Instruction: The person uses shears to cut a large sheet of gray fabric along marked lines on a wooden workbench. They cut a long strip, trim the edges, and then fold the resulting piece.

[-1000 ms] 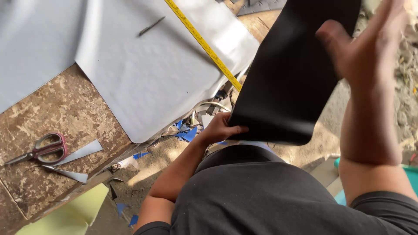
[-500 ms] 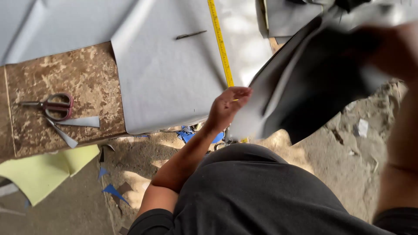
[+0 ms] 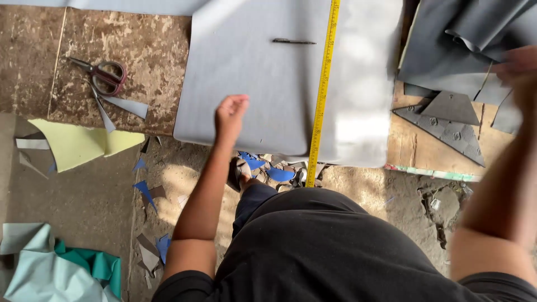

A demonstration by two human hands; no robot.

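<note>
- Left hand (image 3: 230, 114): held over the near part of the grey sheet (image 3: 263, 84); fingers curled loosely, nothing gripped.
- Yellow tape measure (image 3: 321, 95): laid just right of those fingers, long axis running away from the body; nearer the left hand.
- Right hand (image 3: 517, 64): blurred, at the dark sheets (image 3: 447, 39); grip cannot be told.
- Scissors (image 3: 103, 78): well left of the fingers.

Dark sheet (image 3: 447, 45) lowered — right hand (image 3: 517, 64), blurred, seemingly on it.
</note>
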